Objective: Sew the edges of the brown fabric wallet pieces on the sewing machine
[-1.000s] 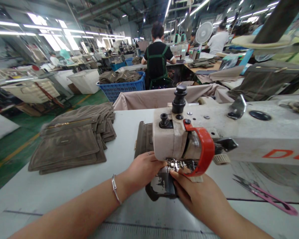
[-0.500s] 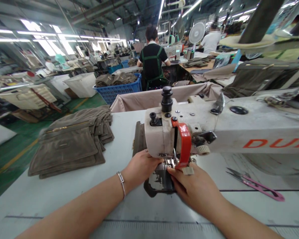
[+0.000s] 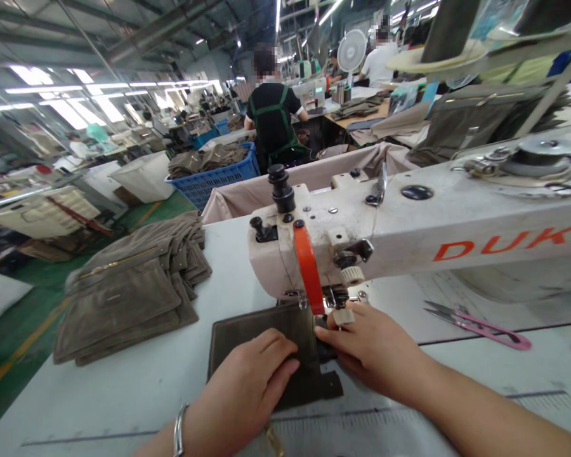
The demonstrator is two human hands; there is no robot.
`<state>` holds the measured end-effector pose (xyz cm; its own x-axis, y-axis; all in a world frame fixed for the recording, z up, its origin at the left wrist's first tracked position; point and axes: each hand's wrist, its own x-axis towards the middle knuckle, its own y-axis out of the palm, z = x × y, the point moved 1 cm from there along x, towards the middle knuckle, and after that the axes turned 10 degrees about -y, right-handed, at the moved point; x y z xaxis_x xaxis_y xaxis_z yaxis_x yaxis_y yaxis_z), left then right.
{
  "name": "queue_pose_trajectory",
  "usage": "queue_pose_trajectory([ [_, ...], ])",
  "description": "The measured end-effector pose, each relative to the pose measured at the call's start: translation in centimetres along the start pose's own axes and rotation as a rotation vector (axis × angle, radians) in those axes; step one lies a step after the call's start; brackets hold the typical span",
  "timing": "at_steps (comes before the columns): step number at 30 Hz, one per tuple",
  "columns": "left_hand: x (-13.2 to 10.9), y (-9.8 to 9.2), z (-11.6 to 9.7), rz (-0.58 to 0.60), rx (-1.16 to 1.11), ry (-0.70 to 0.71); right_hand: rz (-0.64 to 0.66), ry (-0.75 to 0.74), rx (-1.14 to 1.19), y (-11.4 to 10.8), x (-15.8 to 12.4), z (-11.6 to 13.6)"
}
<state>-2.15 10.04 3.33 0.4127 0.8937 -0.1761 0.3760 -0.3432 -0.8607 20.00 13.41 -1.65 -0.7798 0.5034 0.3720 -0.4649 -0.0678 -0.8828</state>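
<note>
A dark olive fabric piece [image 3: 257, 333] lies flat on the white table under the head of a cream sewing machine [image 3: 361, 235]. My left hand [image 3: 247, 387] rests palm down on this piece, fingers together and pressing it flat. My right hand [image 3: 366, 349] sits just right of the needle area, below the machine's red guard [image 3: 308, 266], with its fingers laid on the edge of the fabric at the presser foot. The needle itself is hidden behind the guard and my fingers.
A stack of matching olive pieces [image 3: 128, 292] lies on the table to the left. Pink thread snips [image 3: 480, 320] lie to the right. Beyond the table are a fabric-lined bin [image 3: 247, 190], a blue crate [image 3: 214, 178] and other people at work.
The fabric piece has been drawn from behind the machine head toward me and now lies in front of it. My left hand moved back with it and lies flat on top.
</note>
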Motion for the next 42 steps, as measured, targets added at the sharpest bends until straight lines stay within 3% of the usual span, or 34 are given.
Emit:
queue_pose_trajectory([
  [6, 0.4, 0.7, -0.3, -0.094, 0.006, -0.057, 0.001, -0.061, 0.081, -0.2, 0.0, 0.3],
  [9, 0.2, 0.8, -0.4, -0.122, 0.086, 0.028, 0.085, -0.056, 0.028, -0.3, 0.3, 0.8],
  [13, -0.5, 1.4, -0.7, -0.037, 0.217, 0.138, 0.14, -0.067, -0.053, -0.4, 0.2, 1.2],
  [16, -0.8, 2.4, -0.9, -0.014, 0.312, 0.198, 0.105, -0.075, -0.054, -0.5, -0.1, 1.2],
  [20, -1.0, 4.0, -1.1, -0.113, 0.415, 0.273, 0.025, -0.068, 0.013, -0.8, -0.4, 1.0],
  [27, -1.2, 5.1, -0.8, -0.384, 0.192, 0.314, -0.042, -0.076, 0.085, -0.8, -0.5, 0.7],
  [30, -0.8, 5.4, -1.4, -0.436, 0.131, 0.307, -0.056, -0.08, 0.075, -0.7, -0.7, 0.7],
  [42, -0.1, 4.6, -1.3, -0.315, 0.01, 0.243, -0.034, -0.093, -0.015, 0.4, -1.2, 0.5],
])
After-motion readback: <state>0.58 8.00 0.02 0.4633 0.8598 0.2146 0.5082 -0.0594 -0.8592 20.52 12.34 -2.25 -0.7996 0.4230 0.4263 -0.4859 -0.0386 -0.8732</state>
